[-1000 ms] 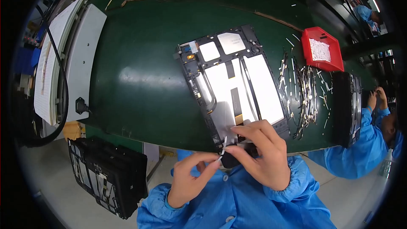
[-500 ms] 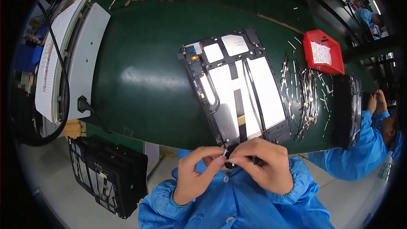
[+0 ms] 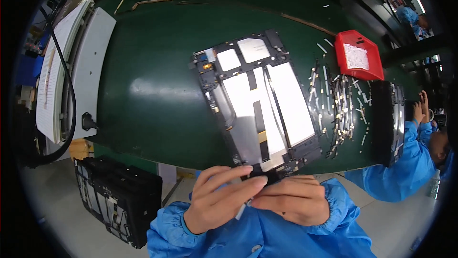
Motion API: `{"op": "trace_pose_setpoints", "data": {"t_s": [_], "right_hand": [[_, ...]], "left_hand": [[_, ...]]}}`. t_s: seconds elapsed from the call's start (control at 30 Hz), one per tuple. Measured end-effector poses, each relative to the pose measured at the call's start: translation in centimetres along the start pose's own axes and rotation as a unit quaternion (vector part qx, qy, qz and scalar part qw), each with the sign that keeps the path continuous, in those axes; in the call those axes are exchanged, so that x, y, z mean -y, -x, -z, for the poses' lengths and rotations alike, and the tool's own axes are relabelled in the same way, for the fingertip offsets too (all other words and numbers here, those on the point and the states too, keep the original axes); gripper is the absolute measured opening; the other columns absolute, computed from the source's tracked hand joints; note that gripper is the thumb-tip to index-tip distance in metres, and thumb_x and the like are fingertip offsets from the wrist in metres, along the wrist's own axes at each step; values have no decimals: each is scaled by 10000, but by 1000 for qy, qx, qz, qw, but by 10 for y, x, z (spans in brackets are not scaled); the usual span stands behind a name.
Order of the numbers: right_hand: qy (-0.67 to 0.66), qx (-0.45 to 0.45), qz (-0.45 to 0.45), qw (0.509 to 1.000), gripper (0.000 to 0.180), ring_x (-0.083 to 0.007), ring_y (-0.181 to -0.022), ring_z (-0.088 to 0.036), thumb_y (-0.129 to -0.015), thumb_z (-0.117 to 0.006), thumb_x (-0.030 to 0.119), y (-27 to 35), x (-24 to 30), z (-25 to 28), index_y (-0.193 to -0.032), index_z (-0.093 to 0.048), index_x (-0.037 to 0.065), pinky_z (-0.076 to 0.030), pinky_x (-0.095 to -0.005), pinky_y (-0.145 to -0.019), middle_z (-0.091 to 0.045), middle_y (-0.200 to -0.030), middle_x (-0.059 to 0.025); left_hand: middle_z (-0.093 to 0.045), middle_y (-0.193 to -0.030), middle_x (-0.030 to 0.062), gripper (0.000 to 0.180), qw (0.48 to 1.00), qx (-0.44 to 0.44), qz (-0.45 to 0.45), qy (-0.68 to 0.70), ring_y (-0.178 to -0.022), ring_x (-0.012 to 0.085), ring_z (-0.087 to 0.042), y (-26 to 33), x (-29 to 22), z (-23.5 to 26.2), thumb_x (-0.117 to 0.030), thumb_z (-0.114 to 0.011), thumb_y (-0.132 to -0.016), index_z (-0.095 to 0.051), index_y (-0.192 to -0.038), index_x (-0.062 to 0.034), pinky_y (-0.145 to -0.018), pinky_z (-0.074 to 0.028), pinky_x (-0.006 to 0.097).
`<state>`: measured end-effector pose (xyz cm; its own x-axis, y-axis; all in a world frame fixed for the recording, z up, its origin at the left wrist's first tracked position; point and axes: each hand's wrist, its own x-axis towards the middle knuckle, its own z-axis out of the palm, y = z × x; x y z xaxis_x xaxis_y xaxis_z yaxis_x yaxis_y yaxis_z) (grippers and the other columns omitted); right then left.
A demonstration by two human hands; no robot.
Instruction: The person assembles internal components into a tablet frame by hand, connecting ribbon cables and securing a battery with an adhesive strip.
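A flat electronic device (image 3: 291, 105) with a black frame and silver plates lies at an angle on the table, its near end at the edge by my hands. My left hand (image 3: 217, 200) is closed at this near end, fingertips over the black corner. My right hand (image 3: 296, 200) is close beside it, its fingers pinched together below the device's end. A small whitish strip (image 3: 241, 211) pokes out at the right fingertips, under my left hand. My fingers partly hide the strip and the device's corner.
Several thin cables (image 3: 341, 110) and white slips lie right of the device. Beyond them stands a red bin (image 3: 377, 64) of white pieces. A black device stack (image 3: 389, 124) and a co-worker's blue sleeve (image 3: 389, 177) are at right; another stack (image 3: 119, 196) stands lower left.
My hands have moved from meeting fingertip to fingertip. The left fingers now reach over the device's near corner, and the right fingertips are lower. The view has shifted slightly.
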<state>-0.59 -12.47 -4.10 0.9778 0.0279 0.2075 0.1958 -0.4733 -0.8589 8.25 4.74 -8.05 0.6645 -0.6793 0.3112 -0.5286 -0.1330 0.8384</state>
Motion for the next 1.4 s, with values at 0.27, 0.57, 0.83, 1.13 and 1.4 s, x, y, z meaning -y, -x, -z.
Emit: {"op": "trace_pose_setpoints", "data": {"t_s": [0.27, 0.57, 0.83, 1.13, 1.4], "right_hand": [[304, -412, -148, 846, 175, -110, -812, -596, -862, -577, 28, 4, -70, 165, -1010, -645, -35, -467, -229, -729, -672, -887, -79], [346, -285, -235, 863, 354, -166, -922, -547, -861, -627, 253, 1, -88, 192, -1102, -618, -6, -407, -260, -791, -576, -1032, -104], [53, 49, -85, 994, 274, -266, -787, -606, -724, -650, -61, -14, -12, 14, -995, -637, -22, -511, -325, -687, -591, -901, -135], [194, -51, 29, 979, 280, -211, -749, -562, -616, -673, 41, -17, -43, -19, -896, -676, 45, -472, -286, -641, -579, -877, -62], [209, 5, 53, 977, 288, -198, -803, -548, -631, -620, 96, -22, -49, -16, -909, -669, 40, -471, -297, -660, -571, -903, -49]], "left_hand": [[-702, -872, 65, 280, 998, -38, -6, 40, -982, 223, -636, -1, 21, -2, -50, -709, -735, -624, -1002, -53, -907, -435, 393], [-698, -891, 112, 180, 991, -40, 40, 124, -1079, 290, -591, -8, 26, 0, 21, -662, -767, -570, -898, -61, -984, -376, 444], [-668, -1013, 149, 169, 973, -125, 53, 186, -1134, 323, -548, -30, 46, -11, 15, -733, -688, -629, -809, -40, -985, -387, 424], [-694, -884, 48, 197, 986, -100, 49, 120, -972, 226, -627, -35, 51, -9, -17, -764, -664, -640, -798, -92, -961, -369, 416], [-694, -856, 34, 201, 984, -107, 57, 131, -910, 205, -643, -39, 56, -10, -18, -771, -653, -645, -784, -106, -930, -370, 391]]}}
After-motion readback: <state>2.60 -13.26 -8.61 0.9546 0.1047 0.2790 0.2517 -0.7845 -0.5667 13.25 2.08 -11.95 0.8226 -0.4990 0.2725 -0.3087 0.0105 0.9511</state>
